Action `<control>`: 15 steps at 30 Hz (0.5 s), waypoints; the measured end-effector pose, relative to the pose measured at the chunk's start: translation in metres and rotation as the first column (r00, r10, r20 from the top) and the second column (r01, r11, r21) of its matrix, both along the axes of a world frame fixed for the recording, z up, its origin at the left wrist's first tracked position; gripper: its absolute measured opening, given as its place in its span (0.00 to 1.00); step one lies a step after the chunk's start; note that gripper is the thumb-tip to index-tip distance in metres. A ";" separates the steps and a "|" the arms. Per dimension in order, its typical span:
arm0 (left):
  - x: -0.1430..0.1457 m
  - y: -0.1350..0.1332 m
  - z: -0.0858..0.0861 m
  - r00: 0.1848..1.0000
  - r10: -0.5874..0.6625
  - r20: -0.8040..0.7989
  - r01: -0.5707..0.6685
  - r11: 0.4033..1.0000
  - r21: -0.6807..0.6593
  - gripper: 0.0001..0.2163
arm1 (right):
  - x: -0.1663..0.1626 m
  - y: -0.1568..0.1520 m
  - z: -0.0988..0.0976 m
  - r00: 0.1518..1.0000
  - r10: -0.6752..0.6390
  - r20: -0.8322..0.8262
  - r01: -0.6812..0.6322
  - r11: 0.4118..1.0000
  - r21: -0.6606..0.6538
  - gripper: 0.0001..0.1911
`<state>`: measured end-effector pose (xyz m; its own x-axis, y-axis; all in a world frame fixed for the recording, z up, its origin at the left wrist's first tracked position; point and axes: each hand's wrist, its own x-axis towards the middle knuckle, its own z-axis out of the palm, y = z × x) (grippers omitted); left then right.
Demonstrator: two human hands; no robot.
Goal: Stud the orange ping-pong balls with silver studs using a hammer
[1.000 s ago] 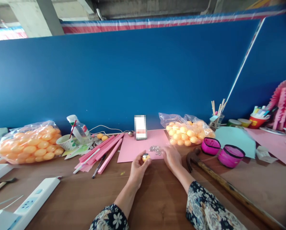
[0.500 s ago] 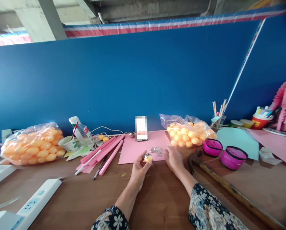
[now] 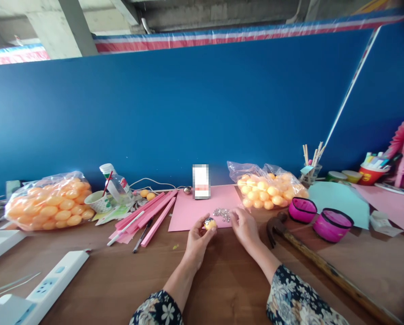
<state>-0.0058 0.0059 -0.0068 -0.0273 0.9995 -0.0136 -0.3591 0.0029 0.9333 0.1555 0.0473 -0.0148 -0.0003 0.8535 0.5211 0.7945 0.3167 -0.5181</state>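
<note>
My left hand (image 3: 197,243) pinches a small orange ball (image 3: 209,223) partly covered with shiny silver pieces, held just above the near edge of a pink paper sheet (image 3: 202,205). My right hand (image 3: 245,226) rests beside it on the wooden table (image 3: 222,280), fingers curled toward a little pile of silver sequins (image 3: 221,213) on the pink sheet. What the right fingertips hold, if anything, is too small to see.
Two clear bags of orange balls sit at left (image 3: 48,203) and right (image 3: 269,187). Pink paper strips (image 3: 147,212), a pen, a hammer (image 3: 310,255), two magenta tubs (image 3: 318,216), a white power strip (image 3: 51,282), a bottle and a paper cup lie around. A blue wall stands behind.
The view has shifted slightly. My right hand has crept a little left, toward the sequins and the ball. My left hand keeps holding the ball.
</note>
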 end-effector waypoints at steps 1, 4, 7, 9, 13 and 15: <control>-0.001 0.000 -0.001 1.000 -0.004 -0.010 0.004 1.000 0.003 0.27 | -0.003 -0.002 0.001 1.000 0.014 -0.019 -0.014 1.000 0.007 0.09; -0.002 0.001 -0.004 0.999 -0.017 -0.029 0.017 1.000 0.013 0.27 | -0.012 -0.008 0.005 0.980 0.085 -0.178 -0.082 0.996 0.025 0.07; -0.003 0.003 -0.006 1.000 -0.008 -0.017 0.009 0.999 0.031 0.27 | -0.022 -0.014 0.008 0.910 0.185 -0.372 -0.195 0.981 0.012 0.06; -0.003 0.004 -0.006 1.000 -0.003 0.009 0.003 0.999 0.045 0.28 | -0.027 -0.017 0.008 0.868 0.228 -0.441 -0.268 0.963 -0.028 0.07; -0.003 0.005 -0.006 0.998 0.006 0.065 -0.009 0.999 0.048 0.26 | -0.035 -0.019 0.004 0.792 0.266 -0.549 -0.369 0.926 -0.084 0.06; -0.002 0.004 -0.006 0.995 0.009 0.099 -0.013 0.999 0.034 0.26 | -0.036 -0.020 0.002 0.779 0.258 -0.571 -0.374 0.923 -0.093 0.06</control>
<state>-0.0080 0.0104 -0.0124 -0.0387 0.9991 0.0182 -0.4497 -0.0337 0.8925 0.1193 0.0276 -0.0123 -0.0571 0.9366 0.3458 0.2400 0.3491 -0.9059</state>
